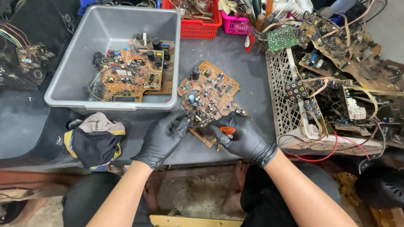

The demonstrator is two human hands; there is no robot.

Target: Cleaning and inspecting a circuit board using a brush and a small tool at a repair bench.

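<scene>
Bench [248, 67]: circuit board [209, 97] w/ both hands

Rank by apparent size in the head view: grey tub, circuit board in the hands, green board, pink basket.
1. grey tub
2. circuit board
3. and 4. pink basket and green board look alike; the basket is cut off by the frame edge.

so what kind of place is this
Most likely an electronics scrap or repair bench. Both gloved hands, left hand and right hand, work on a brown circuit board; more boards fill the grey tub, and wired boards pile over the white crate.
</scene>
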